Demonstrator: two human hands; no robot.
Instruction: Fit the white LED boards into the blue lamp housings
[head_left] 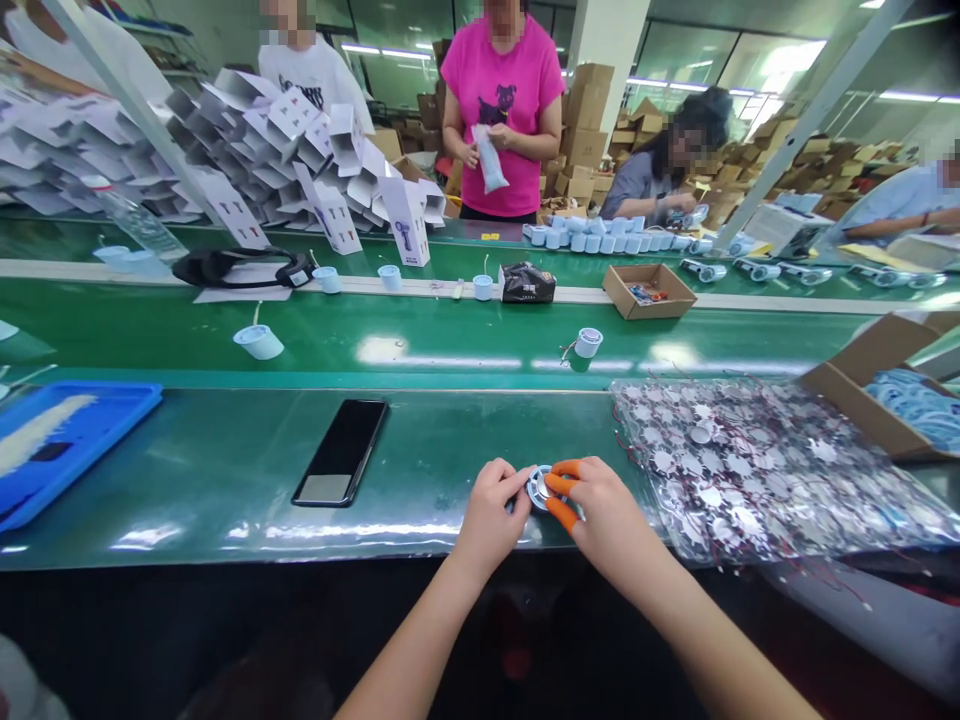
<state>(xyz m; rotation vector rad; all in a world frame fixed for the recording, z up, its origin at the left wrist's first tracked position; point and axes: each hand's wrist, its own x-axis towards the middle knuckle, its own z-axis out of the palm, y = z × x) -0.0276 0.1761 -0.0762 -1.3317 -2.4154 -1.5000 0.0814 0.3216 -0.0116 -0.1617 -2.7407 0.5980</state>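
A small round light-blue plastic part with a silver centre is between my two hands, just above the near edge of the green bench. My left hand pinches its left rim with thumb and forefinger. From the other side, my right hand grips it, with orange covers on thumb and fingers. Right of my hands lies a clear plastic tray full of silver discs with thin red and black wires. A black phone rests flat to the left.
A blue tray is at the left, and an open carton of light-blue rings at the right. Blue cups, including a wired one, stand on the green conveyor. Beyond are a small cardboard box, piled white boxes and several people.
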